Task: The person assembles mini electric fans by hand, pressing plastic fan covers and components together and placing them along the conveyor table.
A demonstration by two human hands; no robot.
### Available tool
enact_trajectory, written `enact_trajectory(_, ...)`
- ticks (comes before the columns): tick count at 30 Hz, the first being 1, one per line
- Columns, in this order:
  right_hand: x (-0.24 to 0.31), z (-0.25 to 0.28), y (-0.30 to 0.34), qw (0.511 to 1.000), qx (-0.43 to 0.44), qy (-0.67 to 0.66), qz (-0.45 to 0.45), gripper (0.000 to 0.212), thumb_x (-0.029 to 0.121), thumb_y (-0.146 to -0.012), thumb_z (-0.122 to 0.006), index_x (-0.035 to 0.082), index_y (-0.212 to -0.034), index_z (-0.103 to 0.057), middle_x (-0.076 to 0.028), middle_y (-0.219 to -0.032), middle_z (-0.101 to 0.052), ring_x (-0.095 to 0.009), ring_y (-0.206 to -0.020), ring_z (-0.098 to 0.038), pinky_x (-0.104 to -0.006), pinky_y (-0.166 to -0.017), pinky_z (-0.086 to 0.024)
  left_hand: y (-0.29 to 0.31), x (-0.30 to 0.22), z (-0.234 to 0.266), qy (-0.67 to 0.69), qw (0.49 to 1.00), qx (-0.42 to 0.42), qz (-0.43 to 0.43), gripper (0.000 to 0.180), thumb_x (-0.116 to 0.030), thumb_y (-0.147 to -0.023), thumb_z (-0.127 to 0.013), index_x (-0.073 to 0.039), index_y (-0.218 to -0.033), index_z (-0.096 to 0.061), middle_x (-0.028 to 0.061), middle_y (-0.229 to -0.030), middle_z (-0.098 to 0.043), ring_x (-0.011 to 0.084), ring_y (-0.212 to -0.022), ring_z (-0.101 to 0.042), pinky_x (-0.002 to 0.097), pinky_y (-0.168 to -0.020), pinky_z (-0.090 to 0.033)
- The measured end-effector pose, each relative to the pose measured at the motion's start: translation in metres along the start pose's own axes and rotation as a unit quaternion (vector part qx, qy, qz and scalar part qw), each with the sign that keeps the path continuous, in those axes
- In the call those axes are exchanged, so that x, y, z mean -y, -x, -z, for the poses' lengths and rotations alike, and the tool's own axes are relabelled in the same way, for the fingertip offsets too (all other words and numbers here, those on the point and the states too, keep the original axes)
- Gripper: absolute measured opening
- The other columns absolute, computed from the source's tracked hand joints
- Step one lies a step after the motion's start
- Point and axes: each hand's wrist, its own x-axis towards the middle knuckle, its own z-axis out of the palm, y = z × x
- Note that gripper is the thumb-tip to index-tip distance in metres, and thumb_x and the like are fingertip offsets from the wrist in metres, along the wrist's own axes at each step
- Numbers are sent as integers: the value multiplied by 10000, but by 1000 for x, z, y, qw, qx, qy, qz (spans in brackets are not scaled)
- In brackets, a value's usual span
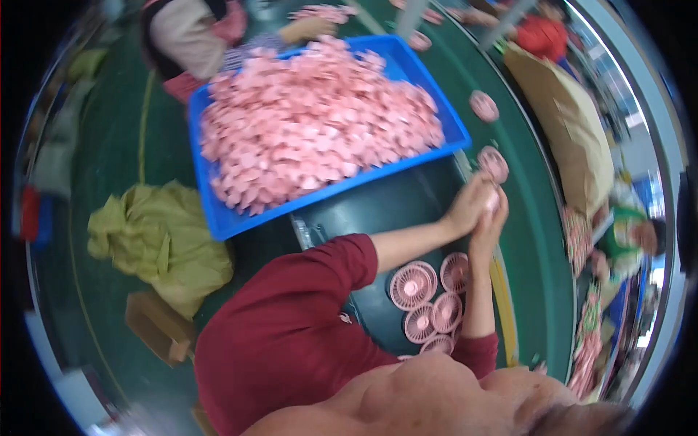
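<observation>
Both my hands are together over the green belt, right of the blue bin. My left hand [471,206] is closed, fingers curled in. My right hand [488,231] is closed against it from the near side. What they grip between them is mostly hidden; only a bit of pale pink shows. A round pink fan grille [494,164] is just beyond my fingertips, and I cannot tell whether they touch it. More pink fan grilles [413,285] lie on the dark green surface between my forearms, several of them, some overlapping.
A blue bin [327,190] heaped with pink fan blades [320,123] stands far left of my hands. Another pink grille [483,106] lies farther up the green belt [534,240]. A large brown sack [567,123] stands beyond. Co-workers sit around; a yellow-green bag [156,236] is at left.
</observation>
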Motion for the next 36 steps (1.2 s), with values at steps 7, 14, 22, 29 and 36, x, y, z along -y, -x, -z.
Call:
enact_trajectory(7,-75,64,7,994,49,49,-79,473,258,-950,-571,59,-1373,-499,-173,-1349,-546,-279,-1240,-534,-367,-1050,-400,12,17,18,-290,943,142,78,295,-282,-954,-550,-9,-1033,-633,204,-978,-683,392,-951,-640,469,-823,-487)
enact_trajectory(14,-119,189,80,888,-98,441,-87,595,294,-813,-741,60,-1320,-534,-241,-1286,-553,-447,-1207,-499,-505,-1015,-418,32,25,15,-385,902,195,-2,171,-202,-904,-601,-46,-956,-647,156,-968,-664,371,-921,-605,458,-819,-478)
enact_trajectory(22,0,86,85,948,219,227,-32,782,350,-682,-838,95,-1348,-516,-226,-1441,-427,-412,-1322,-409,-478,-1104,-350,17,36,26,-269,953,110,83,207,-169,-916,-603,-28,-1067,-623,159,-1039,-629,293,-882,-657,367,-738,-539)
enact_trajectory(29,-2,75,93,938,237,252,7,755,247,-665,-820,86,-1344,-532,-197,-1394,-483,-396,-1228,-477,-462,-1043,-401,-67,48,-21,-331,891,218,-222,120,-65,-745,-640,-36,-854,-682,167,-914,-673,362,-867,-647,421,-822,-526)
enact_trajectory(36,-29,91,86,813,34,-467,-346,701,477,-959,-549,124,-1510,-298,-175,-1441,-454,-327,-1268,-500,-512,-1023,-454,-92,114,-7,-634,737,222,67,280,-184,-845,-598,-34,-1075,-652,182,-1062,-669,385,-1001,-628,460,-883,-516)
